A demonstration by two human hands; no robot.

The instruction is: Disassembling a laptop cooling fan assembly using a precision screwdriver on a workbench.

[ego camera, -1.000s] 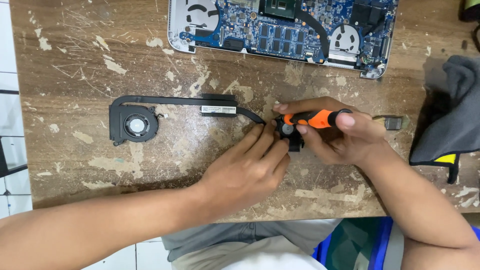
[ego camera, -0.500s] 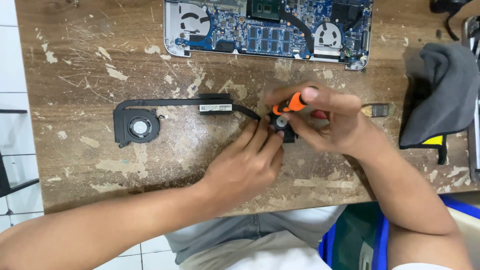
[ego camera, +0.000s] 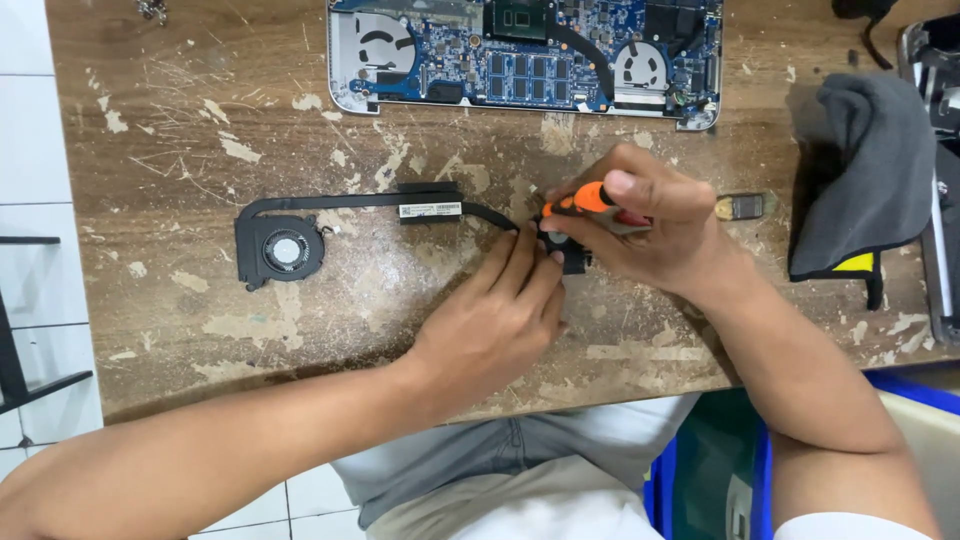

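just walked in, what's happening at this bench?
A person is working on a laptop cooling assembly lying on a worn wooden table. The left hand steadies the small fan end of the heat pipe, fingers pressed on it. The right hand holds an orange-handled screwdriver with its tip down at that same part. The other fan lies untouched at the far end. An opened laptop with its board exposed sits at the table's back edge, a grey cloth beside it.

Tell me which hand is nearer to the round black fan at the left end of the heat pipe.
Left. The left hand rests right of the fan, fingers at the pipe's other end. The right hand, holding the orange screwdriver, sits farther right.
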